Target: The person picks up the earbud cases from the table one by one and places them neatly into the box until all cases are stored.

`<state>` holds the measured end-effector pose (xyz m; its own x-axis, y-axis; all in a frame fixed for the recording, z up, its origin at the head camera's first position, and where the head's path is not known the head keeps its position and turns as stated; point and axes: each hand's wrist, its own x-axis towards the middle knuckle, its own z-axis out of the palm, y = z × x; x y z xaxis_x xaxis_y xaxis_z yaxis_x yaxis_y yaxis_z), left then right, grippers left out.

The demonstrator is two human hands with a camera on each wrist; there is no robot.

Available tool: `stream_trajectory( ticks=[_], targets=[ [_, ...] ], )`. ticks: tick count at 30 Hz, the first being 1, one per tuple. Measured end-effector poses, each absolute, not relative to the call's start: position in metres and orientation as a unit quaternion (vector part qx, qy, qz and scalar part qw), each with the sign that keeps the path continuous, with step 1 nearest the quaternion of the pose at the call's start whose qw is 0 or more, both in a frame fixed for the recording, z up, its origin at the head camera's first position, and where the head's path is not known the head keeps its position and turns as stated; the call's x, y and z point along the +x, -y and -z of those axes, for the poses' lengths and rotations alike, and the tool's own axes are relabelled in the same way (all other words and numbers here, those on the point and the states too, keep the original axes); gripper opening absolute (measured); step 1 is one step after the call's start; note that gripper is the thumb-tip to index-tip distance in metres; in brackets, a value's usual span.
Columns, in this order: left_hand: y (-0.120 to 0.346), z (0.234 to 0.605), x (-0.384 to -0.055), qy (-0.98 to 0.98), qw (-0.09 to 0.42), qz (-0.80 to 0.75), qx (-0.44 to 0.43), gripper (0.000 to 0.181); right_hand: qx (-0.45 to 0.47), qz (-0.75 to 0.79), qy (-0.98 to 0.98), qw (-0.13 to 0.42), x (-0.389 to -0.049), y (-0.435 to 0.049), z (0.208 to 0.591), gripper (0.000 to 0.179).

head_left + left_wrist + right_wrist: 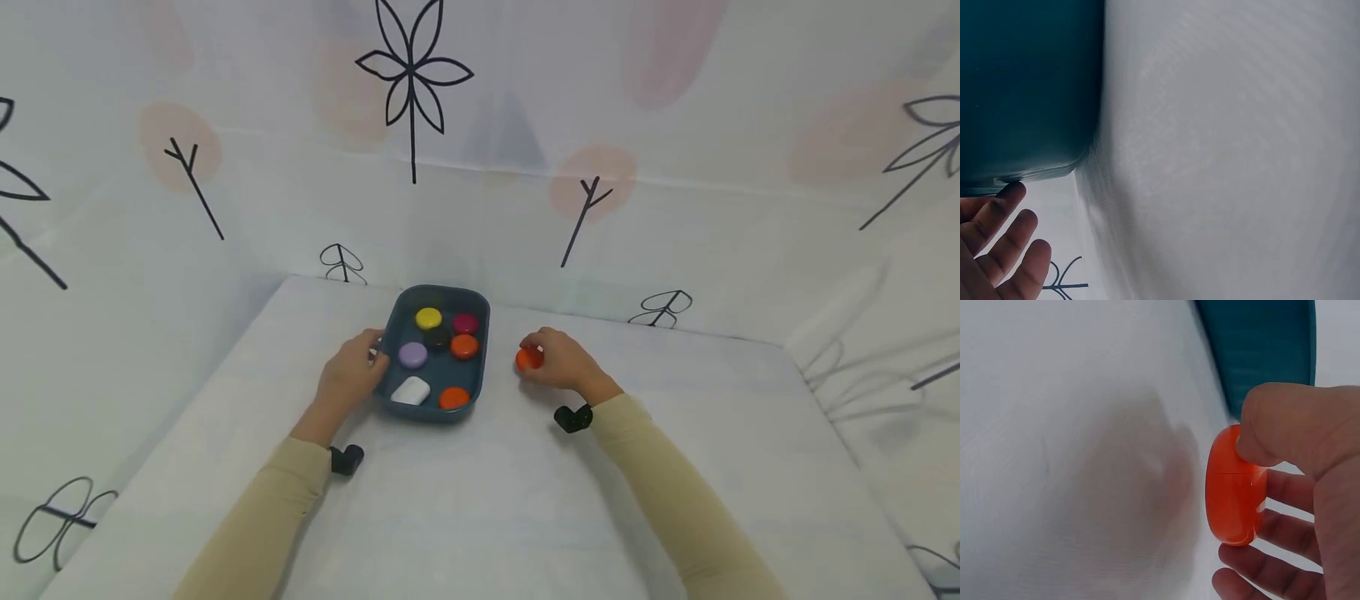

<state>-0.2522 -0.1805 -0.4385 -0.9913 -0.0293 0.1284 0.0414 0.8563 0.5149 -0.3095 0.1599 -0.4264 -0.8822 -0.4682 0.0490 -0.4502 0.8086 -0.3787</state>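
Observation:
A dark teal tray (482,358) lies on the white-covered table, holding several small rounded pieces. At its left side is my left hand (351,371), with thumb and fingers at the rim; in the left wrist view a fingertip touches just under the tray's (1029,87) edge, the other fingers loosely bent. To the right of the tray, my right hand (558,358) pinches a glossy orange rounded case (1229,494) between thumb and fingers. A thin seam runs across the case, which stands on edge close over the table, its shadow beside it.
Inside the tray are a yellow piece (428,318), a dark red one (465,323), a black one (437,337), a lilac one (412,355), a white one (411,391) and two orange ones (454,398). A patterned cloth (480,125) hangs behind the table.

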Motion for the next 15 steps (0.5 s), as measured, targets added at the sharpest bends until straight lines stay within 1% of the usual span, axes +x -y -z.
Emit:
stream_trajectory(
  ticks=[5,10,15],
  targets=[
    [0.179,0.438,-0.253,0.961,0.074,0.268,-0.006,0.045,-0.235,0.182,-0.954,0.033,-0.312,-0.164,0.433,0.039],
    [0.178,0.439,-0.252,0.960,0.070,0.272,-0.001,0.045,-0.227,0.177,-0.957,0.041,-0.313,-0.166,0.438,0.040],
    [0.178,0.438,-0.251,0.960,0.066,0.271,0.004,0.046,-0.220,0.165,-0.961,0.036,-0.314,-0.166,0.439,0.041]
  ],
)
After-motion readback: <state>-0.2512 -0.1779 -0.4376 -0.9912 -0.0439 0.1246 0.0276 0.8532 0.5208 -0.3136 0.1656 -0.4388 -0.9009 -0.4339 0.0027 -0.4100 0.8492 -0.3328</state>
